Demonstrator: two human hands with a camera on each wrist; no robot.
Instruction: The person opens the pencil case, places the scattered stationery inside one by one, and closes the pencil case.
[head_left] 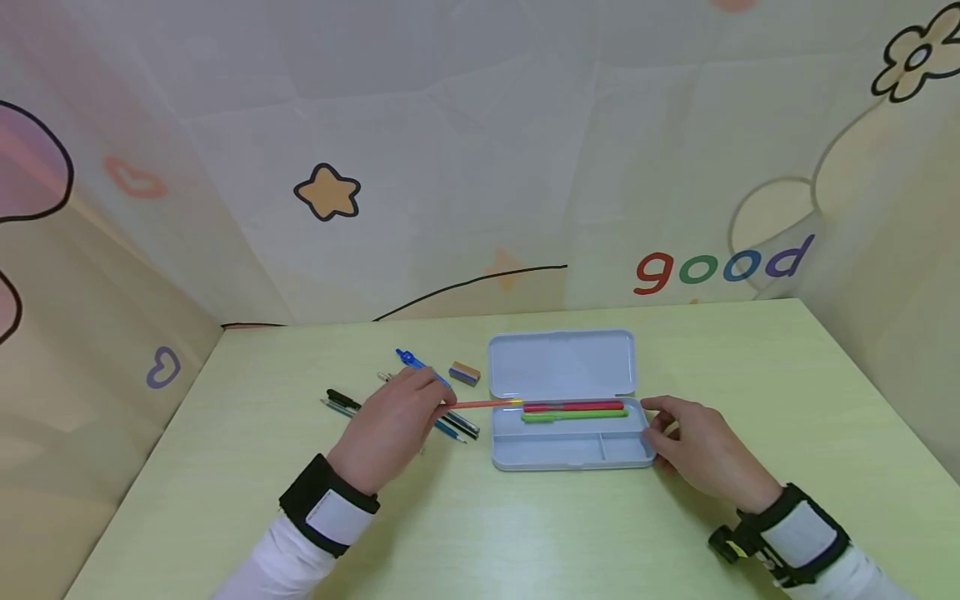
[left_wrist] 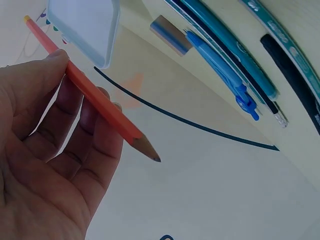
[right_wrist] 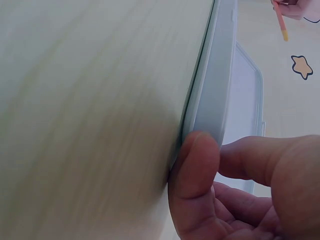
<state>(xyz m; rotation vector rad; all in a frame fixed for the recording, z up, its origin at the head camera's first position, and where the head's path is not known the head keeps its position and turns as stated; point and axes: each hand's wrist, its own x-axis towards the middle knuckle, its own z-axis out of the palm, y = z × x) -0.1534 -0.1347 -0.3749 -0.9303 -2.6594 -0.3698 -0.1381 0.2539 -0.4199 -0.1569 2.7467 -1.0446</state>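
My left hand point(head_left: 393, 427) pinches an orange pencil point(head_left: 480, 404) between thumb and fingers. Its sharpened point shows in the left wrist view, and its yellow end reaches over the pale blue pencil case point(head_left: 543, 451). The case lies with its lid point(head_left: 562, 364) swung back. A red pen point(head_left: 592, 407) and a green pen point(head_left: 573, 415) lie side by side in the long rear compartment. At the case's right end, my right hand point(head_left: 701, 448) holds the side wall point(right_wrist: 215, 90), thumb and curled fingers on the edge. Part of that grip is hidden.
Left of the case, partly behind the left hand, lie a blue compass-like tool point(head_left: 408, 358), a black pen point(head_left: 342, 398), a blue pencil point(head_left: 450, 431) and several others. An eraser point(head_left: 464, 373) sits beside the lid. A printed cloth point(head_left: 465, 167) stands behind the table.
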